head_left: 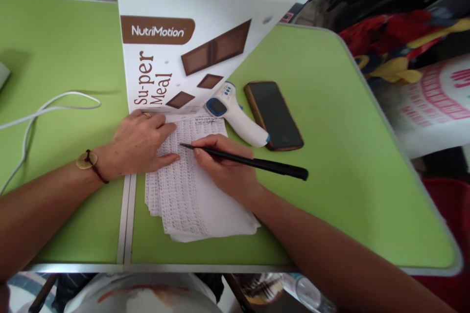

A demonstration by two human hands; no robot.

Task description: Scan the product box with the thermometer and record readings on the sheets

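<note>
I see the left hand point(141, 141) spread, probably steadying the paper point(220, 208); the right hand point(231, 171) pinches the pen point(273, 166) near its tip, likely for control.

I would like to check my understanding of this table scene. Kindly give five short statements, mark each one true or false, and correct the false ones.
1. The right hand holds a black pen. True.
2. The left hand also holds a pen. False: it rests on the written sheets.
3. The thermometer lies between the box and the phone. True.
4. The bracelet is on the right wrist. False: it is on the left wrist.
5. The table top is green. True.
</note>
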